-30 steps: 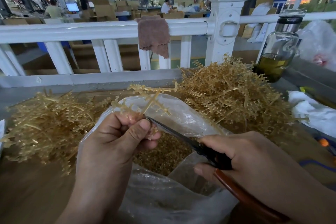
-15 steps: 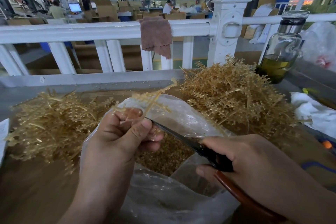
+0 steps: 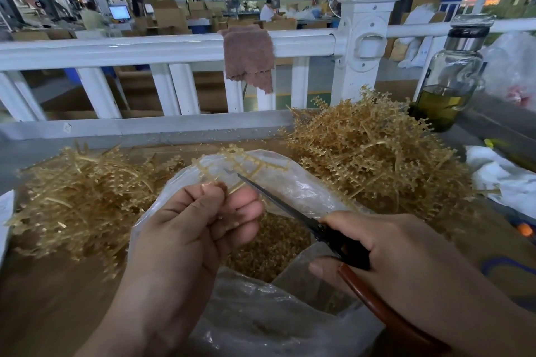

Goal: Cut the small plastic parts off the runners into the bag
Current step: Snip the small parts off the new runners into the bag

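My left hand (image 3: 200,220) pinches a tan plastic runner (image 3: 243,162) by its stem, over the open mouth of a clear plastic bag (image 3: 290,180). Small tan cut parts (image 3: 275,246) fill the bottom of the bag. My right hand (image 3: 406,252) grips scissors (image 3: 327,229) with dark blades and a red-brown handle. The blade tip touches the runner just above my left fingers. A heap of runners (image 3: 377,153) lies behind the bag on the right, and a flatter heap (image 3: 78,197) lies on the left.
A white railing (image 3: 145,49) runs across the back with a brown cloth (image 3: 249,58) draped over it. A glass bottle (image 3: 452,75) with yellow-green liquid stands at the right. White plastic wrapping (image 3: 504,180) lies at the right edge. People work at tables far behind.
My left hand has turned the runner so that it lies flatter over the bag. The scissors' tip has risen toward the runner's branches. The right hand has barely moved.
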